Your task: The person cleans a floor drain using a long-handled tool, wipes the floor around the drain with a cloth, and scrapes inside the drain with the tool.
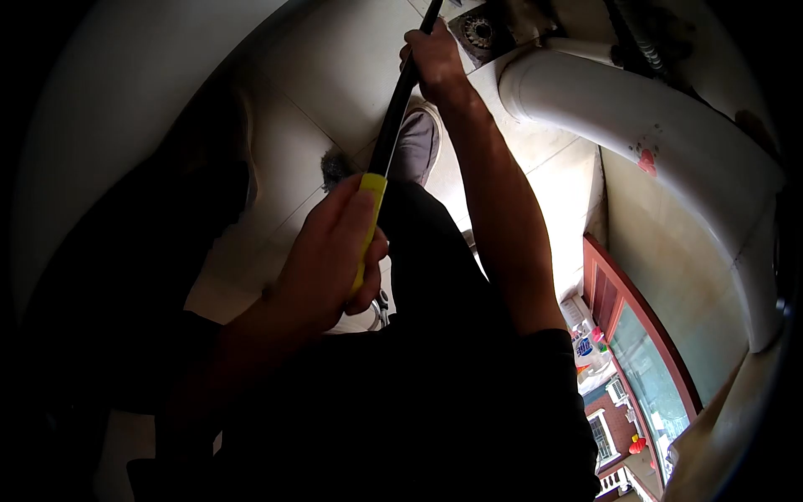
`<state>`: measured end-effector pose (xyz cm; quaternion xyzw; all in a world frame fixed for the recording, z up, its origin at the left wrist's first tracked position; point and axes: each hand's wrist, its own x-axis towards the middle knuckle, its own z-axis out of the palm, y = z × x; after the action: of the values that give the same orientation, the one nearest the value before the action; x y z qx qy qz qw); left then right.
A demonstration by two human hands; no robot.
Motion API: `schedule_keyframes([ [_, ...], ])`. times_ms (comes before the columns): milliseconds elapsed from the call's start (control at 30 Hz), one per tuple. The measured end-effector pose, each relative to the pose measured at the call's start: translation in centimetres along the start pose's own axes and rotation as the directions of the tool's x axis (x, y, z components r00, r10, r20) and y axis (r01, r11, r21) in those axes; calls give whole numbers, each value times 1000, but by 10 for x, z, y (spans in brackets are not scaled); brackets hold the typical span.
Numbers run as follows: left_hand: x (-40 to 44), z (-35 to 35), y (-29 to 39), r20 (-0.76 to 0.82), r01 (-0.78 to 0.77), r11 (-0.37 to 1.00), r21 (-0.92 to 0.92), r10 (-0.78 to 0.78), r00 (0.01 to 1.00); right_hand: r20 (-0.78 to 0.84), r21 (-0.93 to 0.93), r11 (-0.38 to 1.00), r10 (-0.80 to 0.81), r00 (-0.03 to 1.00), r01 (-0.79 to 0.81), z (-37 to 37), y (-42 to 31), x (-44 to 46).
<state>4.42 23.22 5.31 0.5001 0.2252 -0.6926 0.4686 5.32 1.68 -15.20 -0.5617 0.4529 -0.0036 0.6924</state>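
A long black pole [396,117] with a yellow grip [372,209] runs up the middle of the view, slanting slightly right. My left hand [335,243] is closed around the yellow grip at the near end. Farther along, my right hand [437,58] wraps the black shaft near the top edge. The pole's far end leaves the view, so its kind cannot be told. Below the shaft is my shoe [418,142], on the tiled floor [301,109]. A grey fuzzy clump [337,169] lies just left of the pole.
A square floor drain [478,32] is beside my right hand. To the right stands a white rounded fixture [619,105] with a red sticker [647,161]. A hose [640,38] hangs behind it. A red-brown framed door or window [640,326] is at the lower right.
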Motion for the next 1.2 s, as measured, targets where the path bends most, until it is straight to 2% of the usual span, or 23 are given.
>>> schedule_keyframes([
  [33,7,5,2,47,-70,998,-7,70,996,8,76,997,-30,1000,29,-7,5,13],
  [100,-3,10,1,15,-31,999,-21,31,999,35,61,998,-19,999,16,-6,5,5],
  [200,-12,0,-9,-13,26,1000,17,-25,1000,-24,-159,987,17,1000,-21,5,0,-21],
  [300,6,4,-3,51,-67,997,28,66,997,90,103,994,-44,995,35,-12,7,3],
  [367,0,7,-5,24,-50,999,1,50,998,75,93,995,-36,997,29,-9,12,3],
  [467,-11,-4,-14,5,21,999,28,-21,1000,-61,-293,955,18,998,-35,8,-2,-25],
  [500,-6,-5,-12,-4,24,999,21,-24,1000,-39,-205,977,51,998,-58,4,-4,-20],
  [533,3,-3,-6,34,-46,998,40,44,998,216,-383,768,-466,858,514,-22,23,14],
  [567,12,0,-1,77,-119,991,54,115,990,178,-185,930,-287,941,319,-23,15,16],
  [600,12,7,11,28,-55,995,80,53,998,133,36,995,-97,986,93,-23,7,17],
  [633,9,5,8,34,-58,995,81,56,998,130,32,995,-101,986,97,-14,9,10],
  [700,-3,-4,-4,-24,19,1000,-19,-20,1000,-75,-147,989,18,997,-29,2,3,-11],
  [767,-1,-10,-5,-11,39,999,-15,-39,999,-58,-179,984,2,998,-13,-7,12,0],
  [800,9,-8,-1,32,-40,998,42,39,999,162,-310,849,-396,904,428,-33,40,39],
  [833,18,-4,2,85,-111,989,98,103,991,191,-130,936,-300,935,327,-39,31,37],
  [867,27,3,13,41,-61,989,137,56,998,217,46,980,-201,955,196,-45,21,35],
  [933,23,4,12,54,-51,994,101,45,998,307,-183,726,-598,740,663,-56,49,50],
  [967,18,3,9,56,-28,998,53,25,998,129,-196,910,-344,930,364,-36,28,23],
  [1000,5,-4,8,28,4,998,70,-6,1000,-66,-95,995,-45,997,39,-15,5,-6],
  [1033,5,-14,-5,60,-8,999,31,6,998,-126,-207,978,-17,992,-10,-7,15,-4],
  [1100,13,-13,-5,42,-64,997,41,62,997,-129,-190,982,-16,992,-9,-9,7,0],
  [1133,19,-8,3,47,-62,995,81,58,997,39,-294,922,-251,967,251,-28,25,24],
  [1200,29,5,18,61,-58,993,105,51,997,364,-288,598,-654,663,748,-66,61,72],
])
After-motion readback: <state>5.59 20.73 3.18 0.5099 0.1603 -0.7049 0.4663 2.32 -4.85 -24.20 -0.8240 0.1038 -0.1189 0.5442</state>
